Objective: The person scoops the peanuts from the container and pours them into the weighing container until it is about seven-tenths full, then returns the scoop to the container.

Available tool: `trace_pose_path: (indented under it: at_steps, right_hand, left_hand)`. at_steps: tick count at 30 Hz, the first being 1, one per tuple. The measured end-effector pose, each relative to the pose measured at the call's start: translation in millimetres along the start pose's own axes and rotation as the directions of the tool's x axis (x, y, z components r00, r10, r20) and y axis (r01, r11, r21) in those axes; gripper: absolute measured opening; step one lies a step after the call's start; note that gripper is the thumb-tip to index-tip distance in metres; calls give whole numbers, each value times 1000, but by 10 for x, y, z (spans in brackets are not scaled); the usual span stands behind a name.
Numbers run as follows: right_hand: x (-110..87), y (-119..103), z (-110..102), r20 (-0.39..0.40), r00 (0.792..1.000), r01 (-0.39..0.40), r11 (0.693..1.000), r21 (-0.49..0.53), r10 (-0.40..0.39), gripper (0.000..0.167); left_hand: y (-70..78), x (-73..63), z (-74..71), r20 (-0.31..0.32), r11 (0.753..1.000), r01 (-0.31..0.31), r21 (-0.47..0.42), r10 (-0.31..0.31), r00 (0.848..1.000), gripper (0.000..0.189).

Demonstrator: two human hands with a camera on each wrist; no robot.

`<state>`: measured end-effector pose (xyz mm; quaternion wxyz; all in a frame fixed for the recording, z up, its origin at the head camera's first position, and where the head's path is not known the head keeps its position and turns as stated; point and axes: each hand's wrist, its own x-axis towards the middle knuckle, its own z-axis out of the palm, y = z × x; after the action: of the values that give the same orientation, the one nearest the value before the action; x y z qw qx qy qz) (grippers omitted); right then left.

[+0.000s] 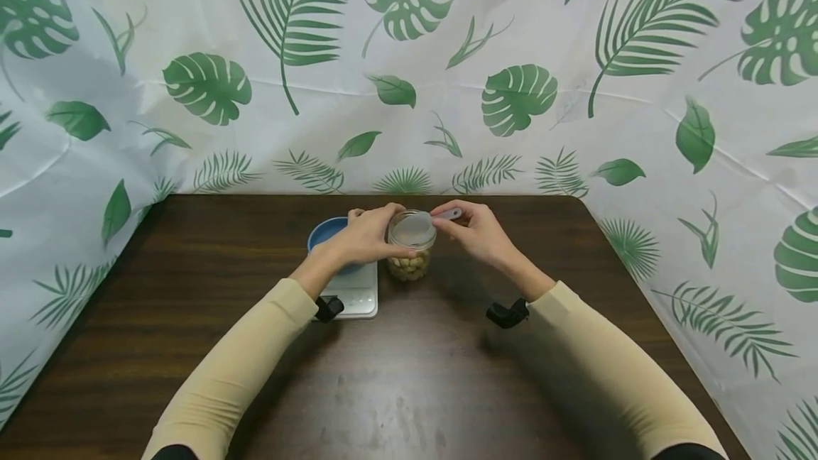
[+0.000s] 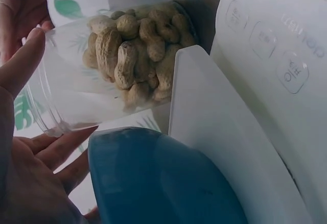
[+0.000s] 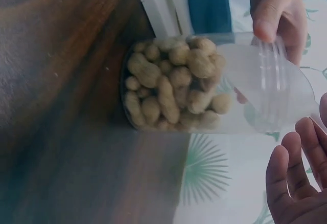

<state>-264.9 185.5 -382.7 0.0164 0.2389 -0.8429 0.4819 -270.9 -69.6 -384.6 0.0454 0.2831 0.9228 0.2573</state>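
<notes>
With our left hand (image 1: 364, 238) gripping the jar (image 1: 410, 272) of peanuts (image 3: 173, 88) on the table (image 1: 409, 389), just beside the scale (image 1: 361, 297), and our right hand (image 1: 478, 231) pinching the spoon (image 1: 417, 227) at the jar's mouth, we judge scooping is in hand, and the next move calls for dipping lower.

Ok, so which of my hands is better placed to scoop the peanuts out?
Probably your right hand: it pinches the scoop at the mouth of the jar, while your left hand grips the jar around its neck.
</notes>
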Motion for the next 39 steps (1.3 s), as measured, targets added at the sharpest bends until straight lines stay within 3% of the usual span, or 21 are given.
trace_pose_path:
  at_steps: [19, 28, 35, 39]
  right_hand:
    - [76, -400, -262, 105, 989, 128, 968, -215, -108, 17]
    - [113, -503, -305, 165, 981, 143, 946, -290, -98, 16]
    - [197, -642, -305, 228, 968, 182, 923, -339, -108, 16]
    - [271, -769, -279, 296, 950, 218, 893, -393, -101, 13]
  left_hand:
    - [0, 28, 20, 41, 1000, 8, 6, -8, 999, 88]
    - [-11, 5, 15, 53, 1000, 0, -27, 1, 999, 83]
    - [-37, 8, -21, 76, 999, -4, -32, 6, 997, 82]
    - [-40, 0, -57, 91, 999, -2, -46, 6, 996, 82]
